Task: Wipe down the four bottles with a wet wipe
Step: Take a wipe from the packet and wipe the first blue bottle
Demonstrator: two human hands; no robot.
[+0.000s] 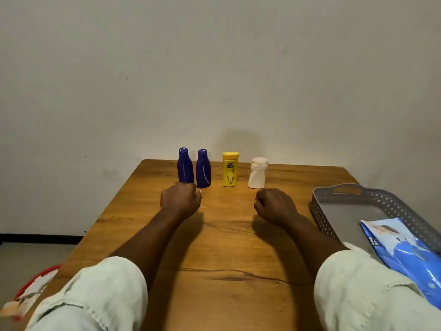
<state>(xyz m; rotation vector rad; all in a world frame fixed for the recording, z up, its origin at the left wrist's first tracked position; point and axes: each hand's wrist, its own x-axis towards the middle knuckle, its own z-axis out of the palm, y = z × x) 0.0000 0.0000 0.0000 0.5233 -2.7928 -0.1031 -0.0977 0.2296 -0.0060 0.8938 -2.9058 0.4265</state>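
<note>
Nearest the viewer, two pale rolled sleeves point(100, 290) rest on the wooden table point(222, 254), with a red bin point(35, 275) holding scraps at the near left edge. At the near right, a blue wet-wipe packet point(405, 256) lies partly over the rim of a grey perforated tray point(334, 199); no loose wipe is visible. Mid-table, the left hand point(180, 200) and right hand point(274, 206) both rest as curled fists and appear to hold nothing, though the palms are hidden. The left fist sits just in front of the two blue bottles. At the far edge, upright in a row against the wall, stand the left blue bottle point(185, 166), the right blue bottle point(203, 169), the yellow bottle point(230, 169) and the white bottle point(257, 174). Judgement: wiping has not begun. Risks: the narrow bottles may topple if wiped one-handed; the two blue bottles stand close together, so handling one could knock the other; reaching for the packet may drag the tray.
</note>
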